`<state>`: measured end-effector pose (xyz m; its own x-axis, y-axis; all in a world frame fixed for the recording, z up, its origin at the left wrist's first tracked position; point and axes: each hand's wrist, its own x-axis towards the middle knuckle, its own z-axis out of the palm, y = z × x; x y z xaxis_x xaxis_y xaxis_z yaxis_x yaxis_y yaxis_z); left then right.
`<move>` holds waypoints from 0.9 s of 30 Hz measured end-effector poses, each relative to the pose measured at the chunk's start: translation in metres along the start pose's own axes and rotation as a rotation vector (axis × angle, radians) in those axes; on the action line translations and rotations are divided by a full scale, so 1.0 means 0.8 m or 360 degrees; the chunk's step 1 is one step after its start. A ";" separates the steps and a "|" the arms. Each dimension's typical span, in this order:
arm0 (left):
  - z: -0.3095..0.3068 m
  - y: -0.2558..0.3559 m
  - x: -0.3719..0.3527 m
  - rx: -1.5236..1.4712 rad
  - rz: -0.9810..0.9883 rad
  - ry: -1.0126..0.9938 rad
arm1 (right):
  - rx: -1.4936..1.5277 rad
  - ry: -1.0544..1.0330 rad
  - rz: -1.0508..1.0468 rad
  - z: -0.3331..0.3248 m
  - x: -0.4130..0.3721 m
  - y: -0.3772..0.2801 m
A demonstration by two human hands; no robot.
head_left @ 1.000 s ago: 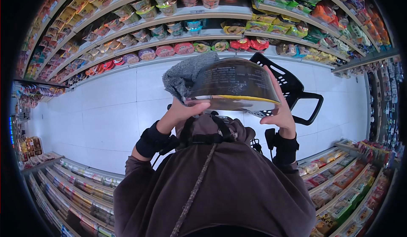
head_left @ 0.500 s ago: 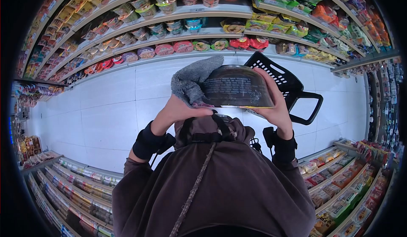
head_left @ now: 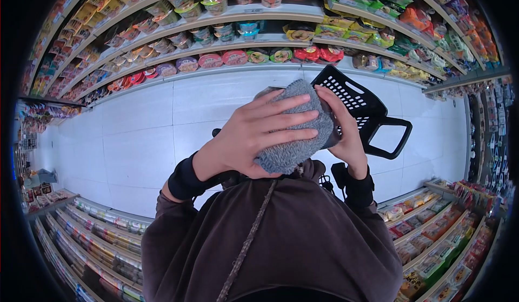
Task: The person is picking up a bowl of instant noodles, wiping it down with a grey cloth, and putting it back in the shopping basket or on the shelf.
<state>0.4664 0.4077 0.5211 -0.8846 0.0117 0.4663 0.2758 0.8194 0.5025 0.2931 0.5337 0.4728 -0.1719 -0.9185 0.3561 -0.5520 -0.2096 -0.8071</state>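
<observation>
A grey cloth [head_left: 294,140] covers most of a dark bowl-shaped container [head_left: 331,121]. My left hand [head_left: 270,129] lies over the cloth with its fingers stretched apart, holding it against the container. At the container's right side, my right hand [head_left: 348,134] grips it with the fingers at the upper edge. The container is held in front of my chest, and most of its surface is hidden behind the cloth and my left hand.
A black shopping basket [head_left: 354,99] with its handle [head_left: 400,140] raised stands on the floor [head_left: 135,134] to the right. Shelves ahead hold instant noodle bowls [head_left: 211,60] and bagged packs [head_left: 373,34]. More stocked shelves [head_left: 102,242] are behind me on both sides.
My left hand has moved with the cloth from the container's left side to over its face. The container has turned, its printed side no longer showing. My right hand keeps its hold.
</observation>
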 end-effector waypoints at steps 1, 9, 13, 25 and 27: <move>0.001 0.002 0.000 0.0014 0.0005 0.0040 | 0.0001 -0.0003 -0.0001 0.000 0.000 -0.001; -0.011 -0.009 -0.014 0.0010 0.0187 0.0151 | 0.0190 0.0172 -0.0060 -0.007 -0.007 0.006; -0.014 -0.017 -0.024 -0.0128 0.0269 0.0344 | 0.0292 0.0189 -0.0065 -0.009 -0.013 0.012; 0.038 -0.039 -0.061 -0.1691 -0.0769 0.1352 | 0.0628 0.0697 0.0513 -0.015 -0.048 0.036; 0.029 -0.017 -0.038 -0.1418 -0.0604 0.1100 | 0.0502 0.0577 0.0276 -0.017 -0.028 0.019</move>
<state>0.4811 0.4100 0.4829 -0.6512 -0.6810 0.3350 0.4462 0.0135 0.8948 0.2777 0.5556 0.4588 -0.5422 -0.7850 0.2995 -0.2267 -0.2065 -0.9518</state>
